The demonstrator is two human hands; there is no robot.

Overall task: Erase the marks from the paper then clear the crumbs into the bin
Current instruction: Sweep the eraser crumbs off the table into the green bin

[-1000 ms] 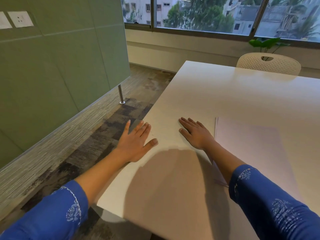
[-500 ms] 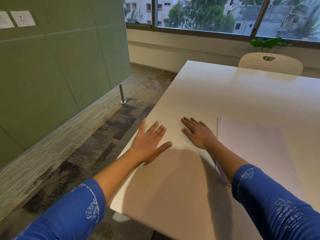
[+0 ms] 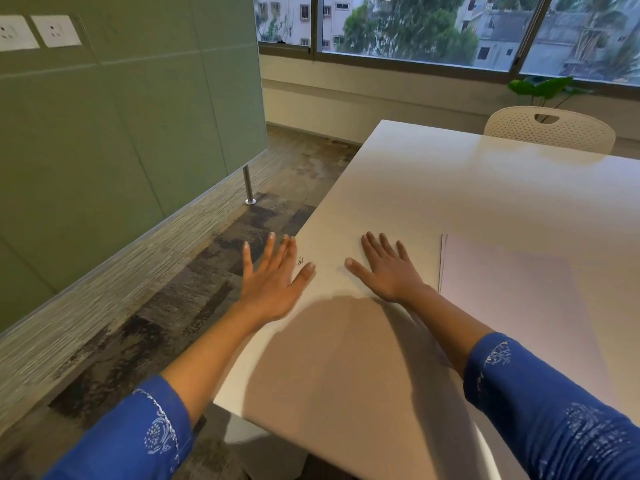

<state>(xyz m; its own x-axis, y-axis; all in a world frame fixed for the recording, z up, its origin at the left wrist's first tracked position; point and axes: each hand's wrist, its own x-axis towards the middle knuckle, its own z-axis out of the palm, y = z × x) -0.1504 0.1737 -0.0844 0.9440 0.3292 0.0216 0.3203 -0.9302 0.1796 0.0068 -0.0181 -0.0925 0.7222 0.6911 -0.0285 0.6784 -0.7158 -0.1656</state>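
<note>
centre frame: my left grip [image 3: 273,282], fingers spread, at the tabletop [image 3: 450,188] edge beside dark specks [image 3: 301,260]; my right grip [image 3: 388,271], spread flat, holds nothing. paper [image 3: 512,292] lies centre right, beside my right forearm.

Open stretch of table [image 3: 450,188] ahead; paper [image 3: 512,289] to the right, chair [image 3: 550,129] at the far edge.

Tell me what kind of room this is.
Probably an office meeting room: a long white table, a perforated white chair at its far end, and a green partition panel with wall sockets standing to the left.
</note>
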